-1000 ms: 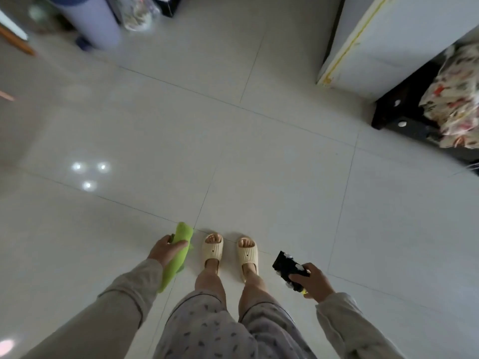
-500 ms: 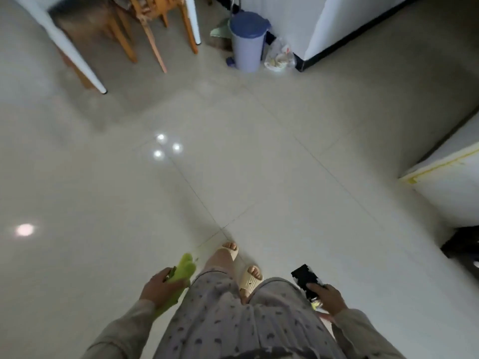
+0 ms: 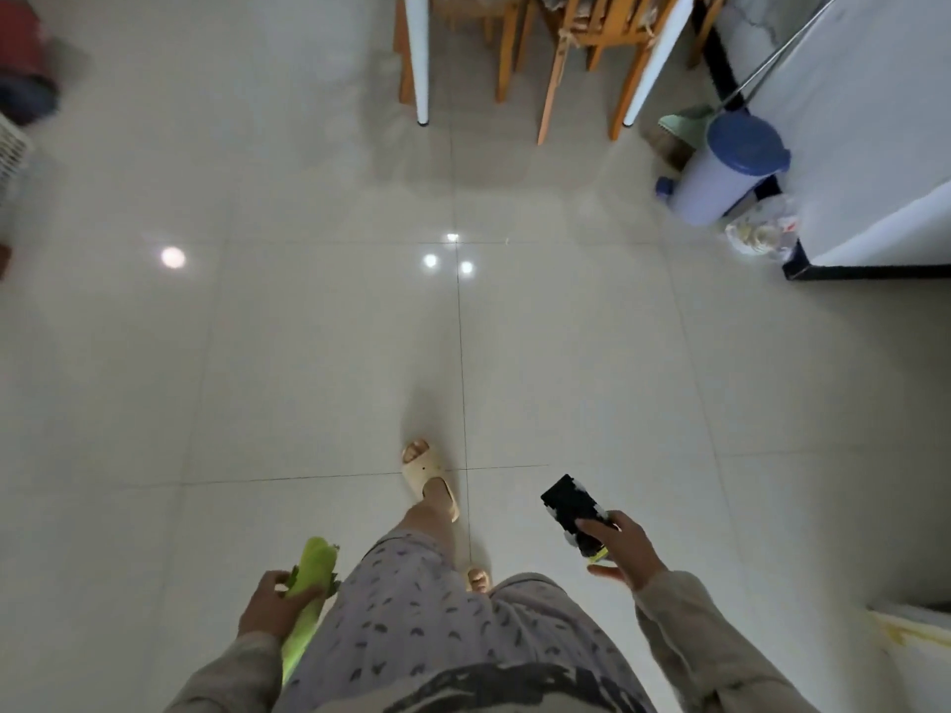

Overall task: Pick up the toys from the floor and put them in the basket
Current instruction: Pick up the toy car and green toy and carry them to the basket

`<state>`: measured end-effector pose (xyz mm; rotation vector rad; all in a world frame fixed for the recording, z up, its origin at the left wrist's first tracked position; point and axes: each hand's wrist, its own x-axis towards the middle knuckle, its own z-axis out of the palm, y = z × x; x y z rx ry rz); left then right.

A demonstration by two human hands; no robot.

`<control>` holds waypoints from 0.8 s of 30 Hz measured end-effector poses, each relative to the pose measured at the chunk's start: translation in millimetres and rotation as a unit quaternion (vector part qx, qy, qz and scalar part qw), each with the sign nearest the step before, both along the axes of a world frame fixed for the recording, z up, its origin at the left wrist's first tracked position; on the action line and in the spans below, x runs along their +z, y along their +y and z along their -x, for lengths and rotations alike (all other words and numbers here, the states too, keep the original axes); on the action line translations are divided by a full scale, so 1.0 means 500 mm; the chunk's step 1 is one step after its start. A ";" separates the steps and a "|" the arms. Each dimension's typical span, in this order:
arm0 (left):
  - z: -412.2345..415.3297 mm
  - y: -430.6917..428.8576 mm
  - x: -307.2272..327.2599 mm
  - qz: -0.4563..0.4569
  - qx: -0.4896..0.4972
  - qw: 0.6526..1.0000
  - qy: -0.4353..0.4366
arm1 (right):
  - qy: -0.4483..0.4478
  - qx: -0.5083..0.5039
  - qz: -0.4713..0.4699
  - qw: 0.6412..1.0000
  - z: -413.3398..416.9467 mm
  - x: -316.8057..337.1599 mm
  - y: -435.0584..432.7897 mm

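Observation:
My left hand (image 3: 271, 604) grips a long green toy (image 3: 311, 584) low at the lower left, beside my thigh. A black toy car with white wheels and a yellow-green tail (image 3: 574, 512) sits in my right hand (image 3: 625, 550) at the lower right, its nose pointing up and left. At the far left edge a white slatted basket (image 3: 11, 151) shows only partly. Both toys are off the floor.
Wooden chairs (image 3: 581, 54) and white table legs (image 3: 419, 59) stand at the top centre. A blue-lidded bin (image 3: 725, 169) and a plastic bag (image 3: 761, 231) sit by the white wall at the right. Red and dark items (image 3: 23, 69) lie top left. Pale tile floor lies ahead.
The view has swung left as I walk: the chairs and bin have shifted right, and the basket edge has appeared at the left. Both hands still hold their toys.

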<state>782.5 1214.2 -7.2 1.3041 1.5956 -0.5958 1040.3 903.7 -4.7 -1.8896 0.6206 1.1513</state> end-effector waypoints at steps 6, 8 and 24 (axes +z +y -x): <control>-0.174 0.106 -0.004 0.011 0.010 0.999 -0.038 | -0.012 0.052 0.064 0.996 -0.127 0.003 0.065; -0.239 0.166 -0.001 0.031 0.024 0.997 -0.063 | -0.005 0.055 0.083 0.995 -0.161 0.004 0.089; -0.605 0.526 0.010 -0.019 0.130 0.982 -0.134 | -0.004 0.170 0.120 0.978 -0.576 -0.035 0.496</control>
